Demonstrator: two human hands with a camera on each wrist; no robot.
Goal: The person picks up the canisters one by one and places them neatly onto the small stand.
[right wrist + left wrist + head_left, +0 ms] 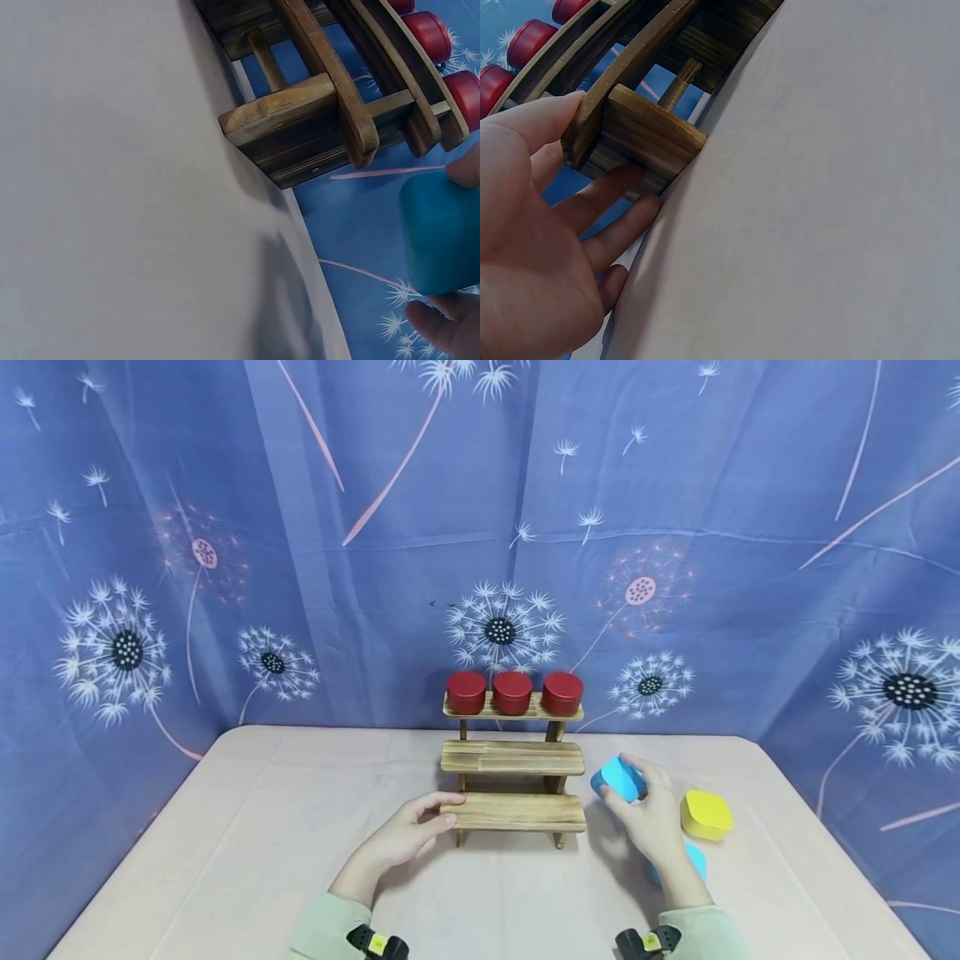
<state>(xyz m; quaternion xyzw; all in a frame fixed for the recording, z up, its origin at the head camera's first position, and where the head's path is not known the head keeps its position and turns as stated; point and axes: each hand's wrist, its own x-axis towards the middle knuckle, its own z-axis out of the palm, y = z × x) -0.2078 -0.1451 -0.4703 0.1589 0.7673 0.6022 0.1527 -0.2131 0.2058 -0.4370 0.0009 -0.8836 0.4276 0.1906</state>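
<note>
A three-step wooden display stand [513,812] stands on the table. At the left end of its lowest step, my left hand [401,839] holds the board with thumb and fingers; the left wrist view shows its other fingers beside the stand's side support [649,139]. My right hand [654,818] grips a blue rounded box [618,778] just right of the stand. In the right wrist view that blue box [442,232] is between the thumb and fingers, apart from the stand. Three round red tins [512,693] sit in a row on the top step.
A yellow rounded box [707,815] rests on the table to the right of my right hand. Another blue box [696,862] is partly hidden behind my right wrist. A blue curtain with dandelion prints [375,610] hangs behind the pale-covered table [262,843].
</note>
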